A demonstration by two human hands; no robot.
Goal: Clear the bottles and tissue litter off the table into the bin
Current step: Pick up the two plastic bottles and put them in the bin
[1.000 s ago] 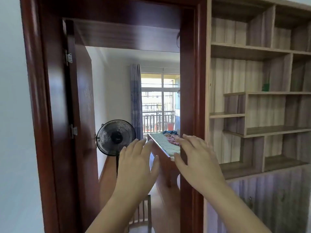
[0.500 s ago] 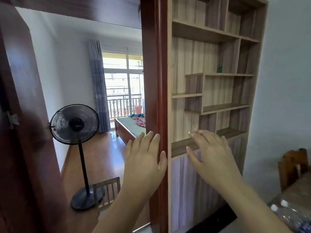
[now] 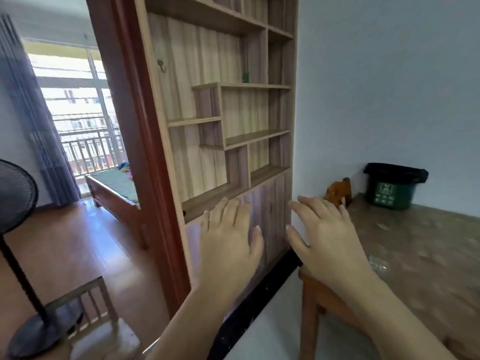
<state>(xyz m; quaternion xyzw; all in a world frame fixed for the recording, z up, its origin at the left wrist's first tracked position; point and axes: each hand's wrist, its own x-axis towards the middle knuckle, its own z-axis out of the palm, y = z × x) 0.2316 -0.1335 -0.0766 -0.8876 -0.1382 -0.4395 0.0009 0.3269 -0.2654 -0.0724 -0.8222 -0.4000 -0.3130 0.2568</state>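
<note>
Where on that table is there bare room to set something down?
The brown mottled tabletop looks mostly bare from the green bin with black liner at its far corner down to a clear, blurred item near the left edge.

2 hands [image 3: 228, 245] [image 3: 330, 242], 1 bin [image 3: 392, 194], 1 tbl [image 3: 428, 242], 1 fan [image 3: 15, 196].

The bin [image 3: 392, 196] is small and dark green, with a white sign on its front. A black bag [image 3: 396, 172] sits inside it and folds over the rim. The bin stands upright with its top open. It is at the far end of the tabletop [image 3: 428, 255], close to the pale wall [image 3: 389, 87]. The tabletop is brown and blotchy. A small clear shiny thing [image 3: 378, 264] lies on it, well apart from the bin. It is too blurry to tell what it is.
</note>
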